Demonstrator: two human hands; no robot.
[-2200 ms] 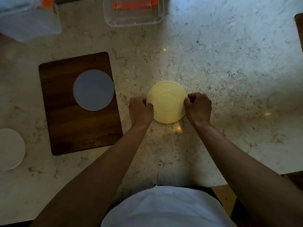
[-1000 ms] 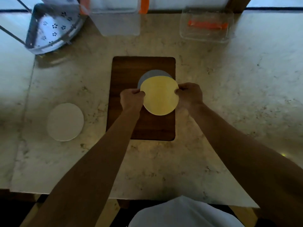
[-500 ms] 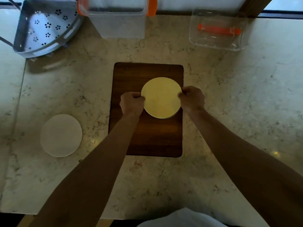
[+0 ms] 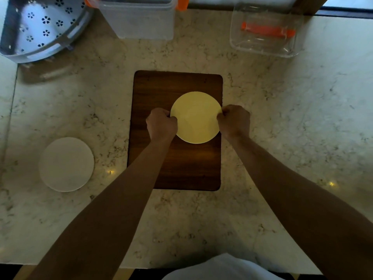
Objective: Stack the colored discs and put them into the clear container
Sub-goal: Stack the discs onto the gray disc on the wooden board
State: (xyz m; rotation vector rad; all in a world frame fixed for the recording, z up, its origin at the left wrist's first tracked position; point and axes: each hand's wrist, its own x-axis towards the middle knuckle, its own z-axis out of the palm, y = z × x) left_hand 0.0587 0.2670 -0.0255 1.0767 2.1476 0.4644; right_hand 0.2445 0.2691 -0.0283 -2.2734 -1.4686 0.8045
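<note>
A yellow disc [image 4: 195, 117] lies on the dark wooden board [image 4: 175, 166], over the spot where the grey disc lay; the grey disc is hidden under it. My left hand [image 4: 161, 124] grips the yellow disc's left edge and my right hand [image 4: 234, 120] grips its right edge. A white disc [image 4: 66, 164] rests on the marble counter at the left. A tall clear container with orange clips [image 4: 139, 19] stands at the back centre. A shallow clear container [image 4: 264, 33] with an orange piece inside sits at the back right.
A grey perforated metal rack [image 4: 38, 27] occupies the back left corner. The marble counter [image 4: 292, 118] spreads around the board; its front edge runs just before my body.
Both hands carried the yellow disc from the bare counter to the board and set it over the grey disc, which is now covered. The camera view shifted.
</note>
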